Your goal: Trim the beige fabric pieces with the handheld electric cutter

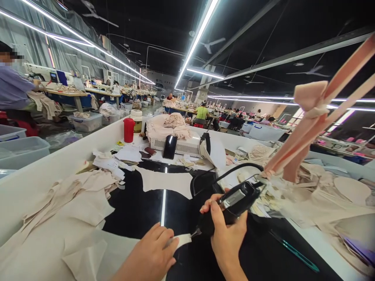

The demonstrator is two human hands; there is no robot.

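My right hand is wrapped round a black corded hand tool with a metal plate on its side. The tool's tip touches a small strip of pale cloth. My left hand pinches that strip against the glossy black table top. The tool's black cable loops away behind it. Pink fabric straps hang down from the upper right, knotted near the top, ending just beyond the tool.
Beige cut cloth pieces lie piled on the left. A red cup, a white machine box and a dark phone stand further back. A green-handled tool lies at the right. Other people sit at sewing tables beyond.
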